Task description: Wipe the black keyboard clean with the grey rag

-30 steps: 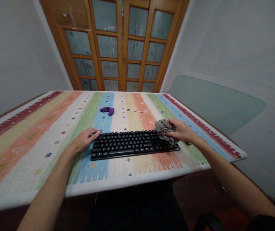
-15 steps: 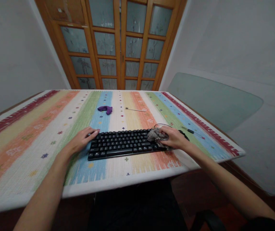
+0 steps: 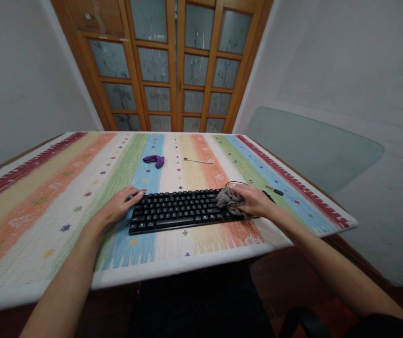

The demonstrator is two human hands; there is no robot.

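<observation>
A black keyboard (image 3: pixel 173 211) lies flat on the patterned tablecloth, near the table's front edge. At its back left corner, my left hand (image 3: pixel 124 202) grips the edge, thumb along the end and fingertips past the corner. My right hand (image 3: pixel 254 199) is closed around a crumpled grey cloth (image 3: pixel 228 199), pressed onto the keys towards the keyboard's right end. The hand and cloth hide most of that end. A thin black cable (image 3: pixel 236 182) curves out behind the cloth.
Beyond the keyboard lie a bunched purple cloth (image 3: pixel 155 161) and a thin stick-like tool (image 3: pixel 197 161) with a dark tip. To the right of my right hand is a slim tool with a dark handle (image 3: pixel 278 192). The striped tablecloth (image 3: pixel 74 206) covers the table.
My right hand and the grey cloth have shifted very slightly over the keyboard's right end. My left hand and the keyboard have stayed in place.
</observation>
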